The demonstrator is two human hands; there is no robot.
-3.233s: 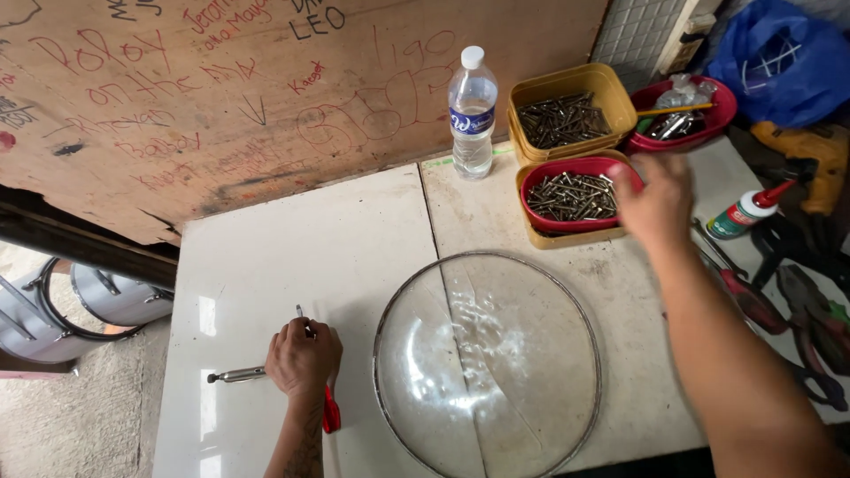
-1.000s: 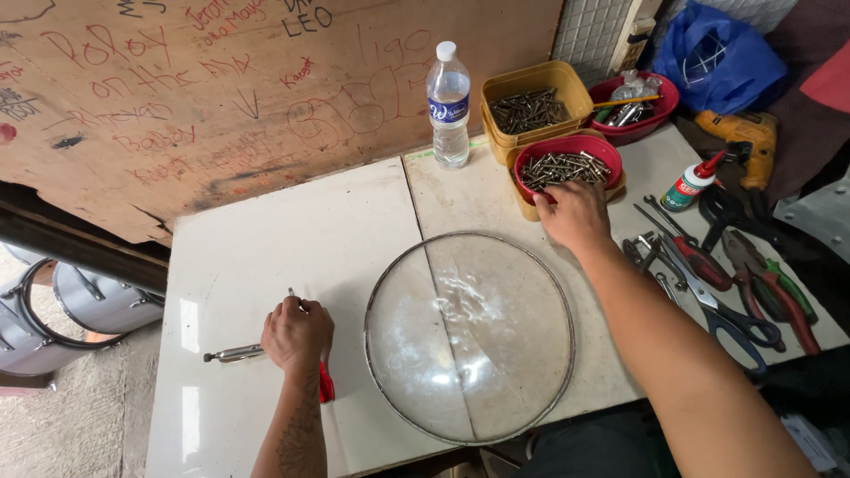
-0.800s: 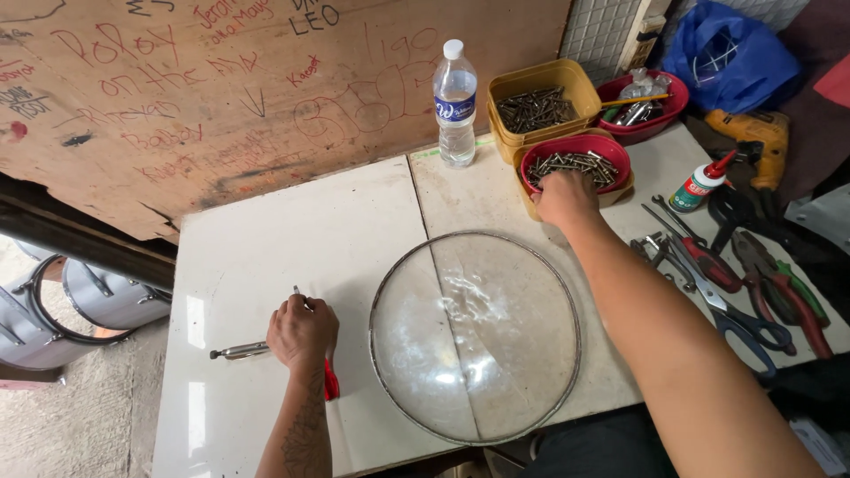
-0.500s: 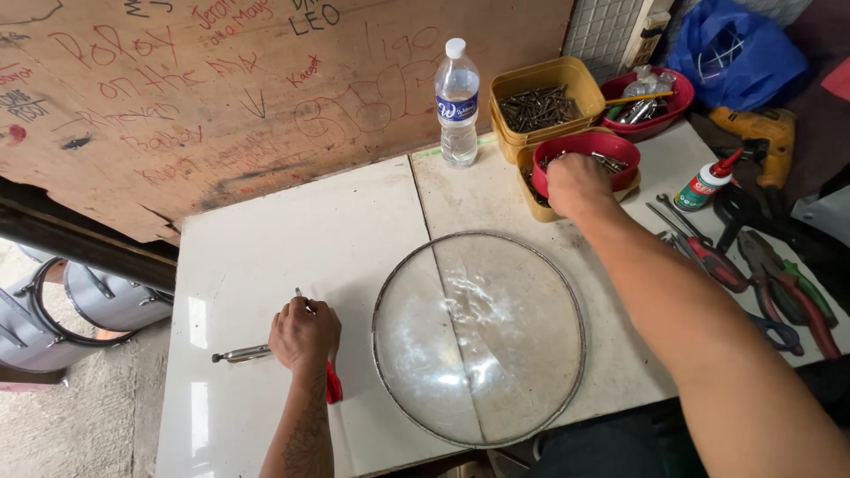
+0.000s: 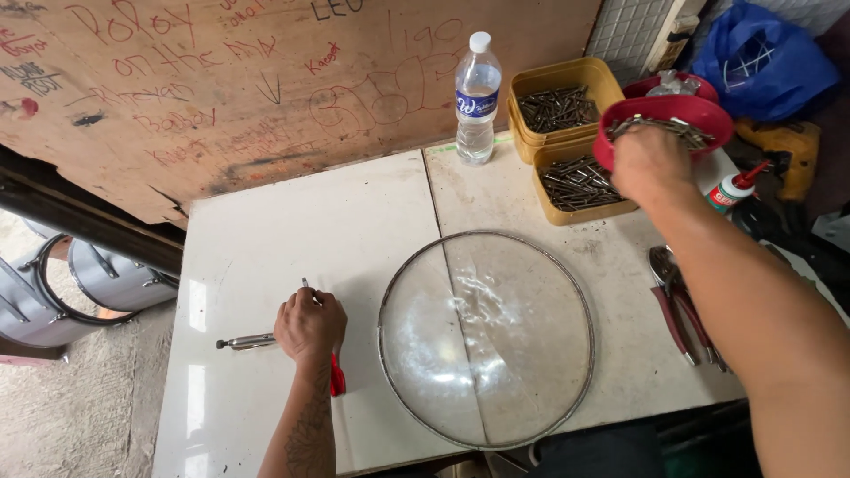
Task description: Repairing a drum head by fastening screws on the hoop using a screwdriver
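Observation:
My right hand (image 5: 651, 159) grips the near rim of a red bowl (image 5: 668, 119) full of metal screws and holds it lifted above a yellow tray (image 5: 580, 190) of screws. My left hand (image 5: 310, 323) rests closed on a metal tool with a red handle (image 5: 336, 376); its metal tip (image 5: 243, 342) sticks out to the left on the white table (image 5: 266, 239). A round glass lid (image 5: 487, 336) lies flat between my two arms.
A water bottle (image 5: 477, 97) stands at the back by a second yellow tray (image 5: 562, 97) of screws. Pliers (image 5: 677, 305) lie at the right edge, a glue bottle (image 5: 733, 188) and blue bag (image 5: 761, 62) beyond. A scribbled wooden board (image 5: 221, 80) backs the table.
My right hand has reached to the red bowl, gripped its rim and lifted it up off the yellow tray underneath. My left hand has stayed on the tool.

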